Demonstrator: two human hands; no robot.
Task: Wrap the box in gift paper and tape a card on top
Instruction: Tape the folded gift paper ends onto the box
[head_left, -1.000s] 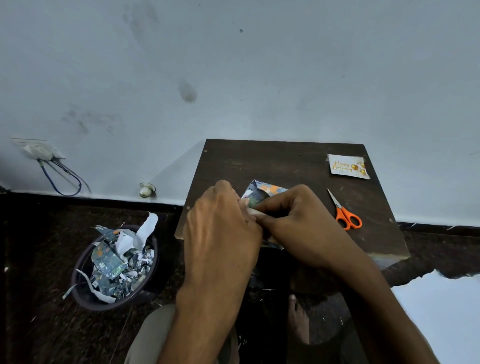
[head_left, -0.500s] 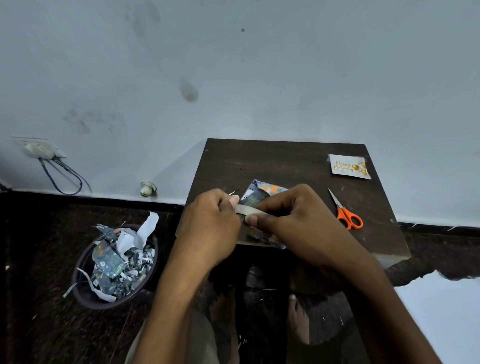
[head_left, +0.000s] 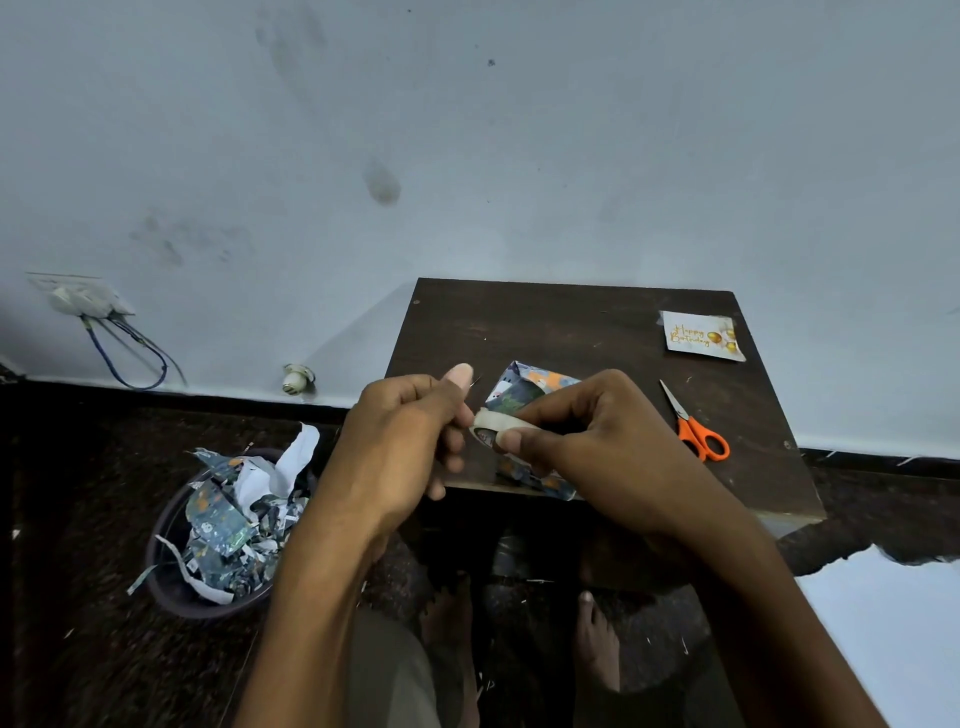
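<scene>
Gripping the tape roll (head_left: 496, 428) above the wrapped box (head_left: 524, 389), right hand (head_left: 587, 436) steadies it so left hand (head_left: 410, 431) pinches the tape end free.

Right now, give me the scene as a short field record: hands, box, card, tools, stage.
left hand: fingers pinch the free end of the tape
right hand: grips the tape roll above the box
wrapped box: on the dark wooden table, near its front edge, covered in patterned gift paper
Happy Birthday card: flat at the table's far right, not yet on the box
orange scissors: on the table, right of the hands
waste bin: on the floor at left, full of paper scraps
stage: pulling tape
</scene>
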